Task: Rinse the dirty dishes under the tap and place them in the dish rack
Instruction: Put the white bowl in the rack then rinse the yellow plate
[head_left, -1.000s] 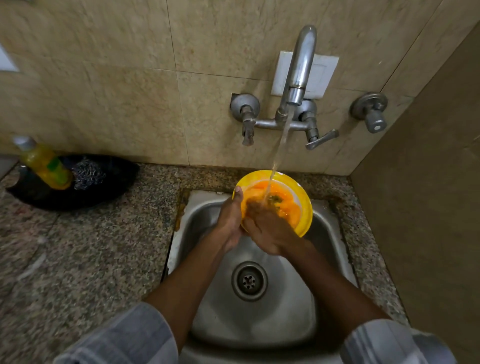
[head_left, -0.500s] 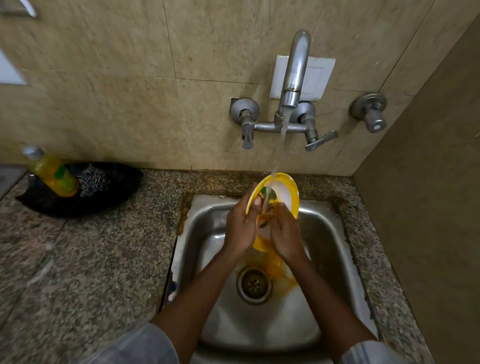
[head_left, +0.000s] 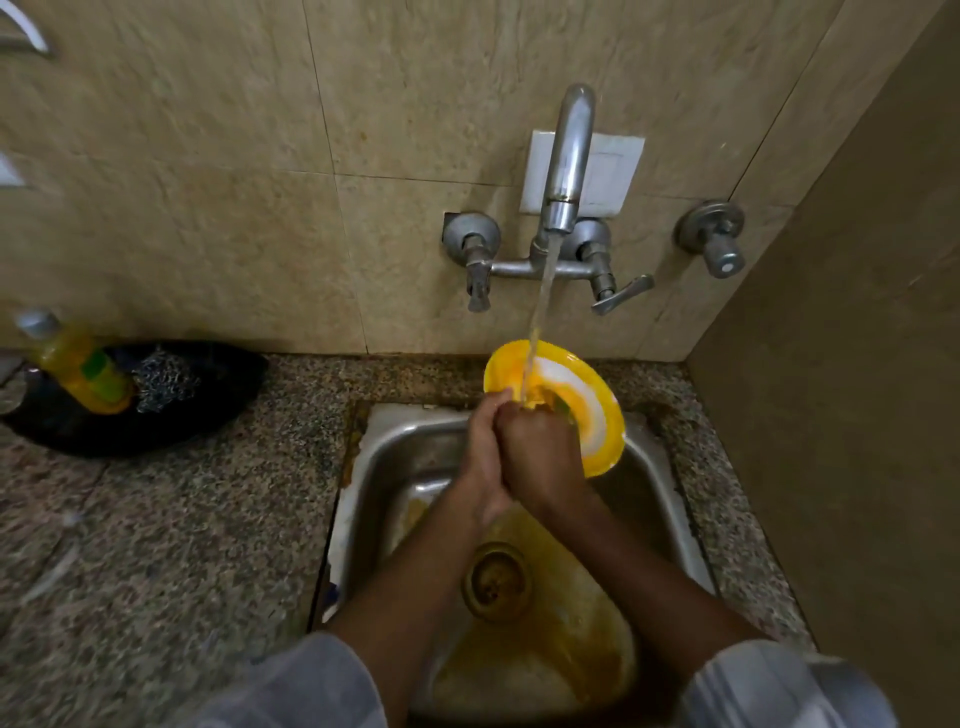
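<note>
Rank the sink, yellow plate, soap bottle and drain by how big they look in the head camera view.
1. Sink
2. Yellow plate
3. Soap bottle
4. Drain
Bottle and drain look close in size; that order is unsure.

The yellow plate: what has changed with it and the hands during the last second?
The yellow plate went from orange-coated to showing a white ring. Orange water now stains the sink around the drain. The right hand has moved over the left hand. Unchanged: both hands keep hold of the plate, the tap runs, the soap bottle stands at the left.
</note>
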